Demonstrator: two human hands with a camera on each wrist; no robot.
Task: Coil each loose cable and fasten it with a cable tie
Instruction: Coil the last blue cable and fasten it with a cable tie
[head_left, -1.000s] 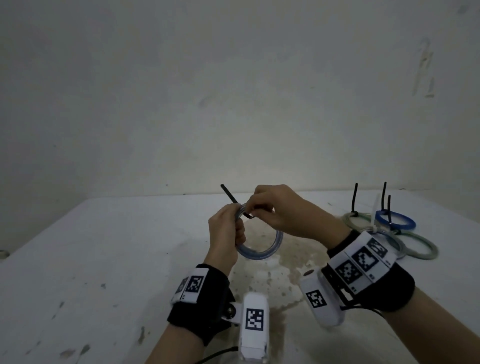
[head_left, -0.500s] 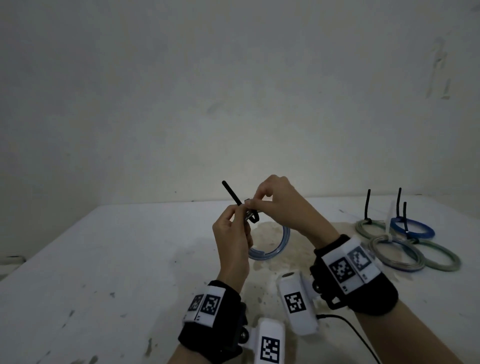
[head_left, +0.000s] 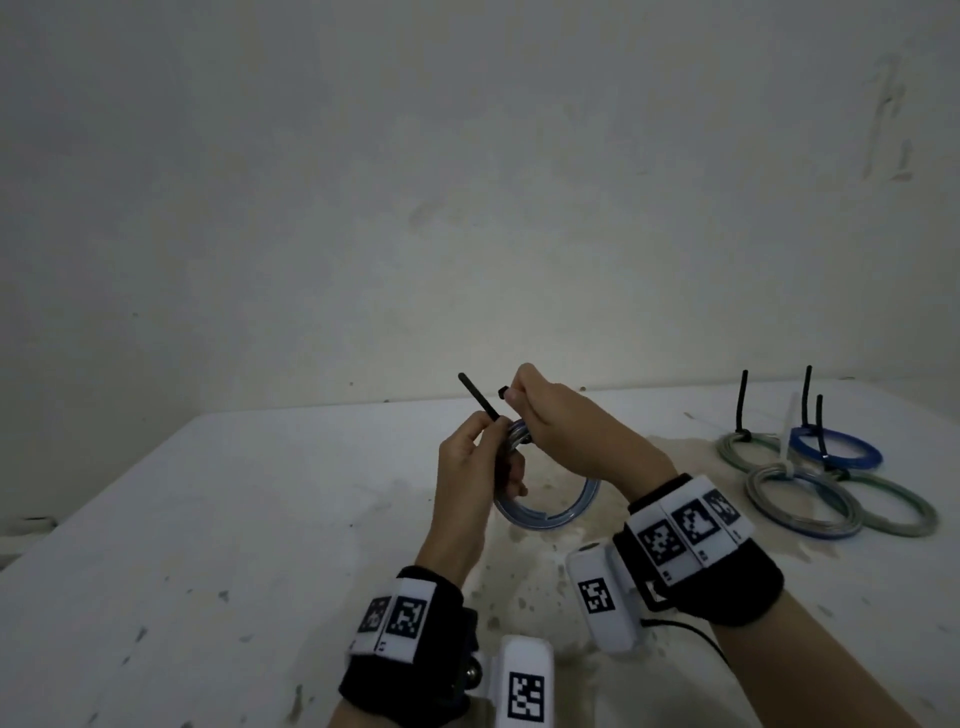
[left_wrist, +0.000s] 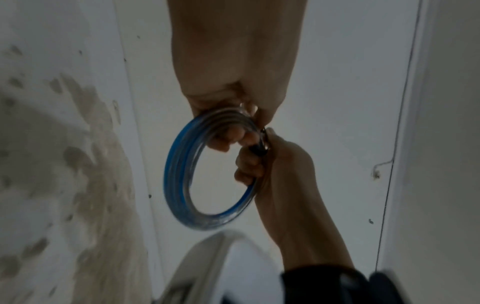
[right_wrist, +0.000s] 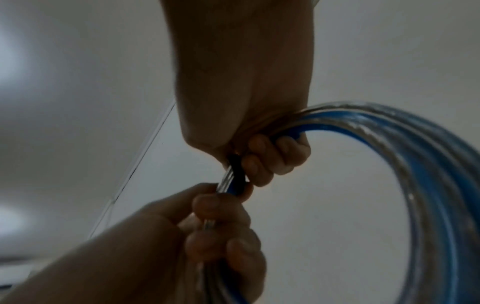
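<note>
A coil of blue and clear cable (head_left: 563, 517) hangs in the air over the white table (head_left: 208, 519). My left hand (head_left: 470, 467) grips the coil's top left part, and the tail of a black cable tie (head_left: 475, 395) sticks up and to the left past its fingertips. The right hand (head_left: 545, 415) pinches the tie's other end beside the coil's top. In the right wrist view the black tie (right_wrist: 237, 170) wraps the coil (right_wrist: 428, 164) between the two hands. In the left wrist view the coil (left_wrist: 179, 174) hangs from both hands.
At the right of the table lie several tied coils: a grey one (head_left: 800, 501), a blue one (head_left: 836, 448) and greenish ones (head_left: 906, 514), with tie tails standing up. A brownish stain (head_left: 519, 571) marks the table under my hands. A wall stands right behind.
The right hand has lifted from the coil's top with the tie's end pinched in it. The left hand keeps its hold on the coil.
</note>
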